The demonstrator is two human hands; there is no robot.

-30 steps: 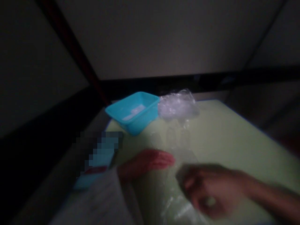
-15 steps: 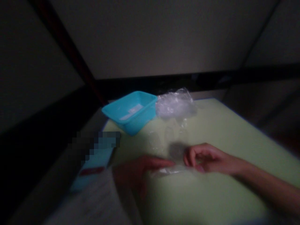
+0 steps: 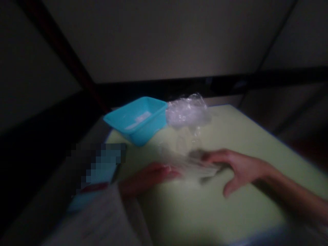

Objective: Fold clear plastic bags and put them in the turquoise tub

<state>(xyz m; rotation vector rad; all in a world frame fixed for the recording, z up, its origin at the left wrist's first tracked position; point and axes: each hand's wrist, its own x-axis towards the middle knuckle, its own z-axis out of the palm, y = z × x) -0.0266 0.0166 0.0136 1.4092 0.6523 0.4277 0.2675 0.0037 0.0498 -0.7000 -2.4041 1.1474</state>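
Clear plastic [image 3: 191,168] blurs at the left hand [image 3: 155,175]

Both hands [image 3: 244,167] are at blurred clear plastic [image 3: 193,168], a turquoise bin [image 3: 151,129] beyond.

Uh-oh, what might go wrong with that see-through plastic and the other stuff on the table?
The clear plastic might slip, because the right hand has its thumb spread away from its fingers. The small clear pieces just beyond are hard to see, so a hand could nudge them. The blue tub sits near the edge of the table, so a bump might push it off.
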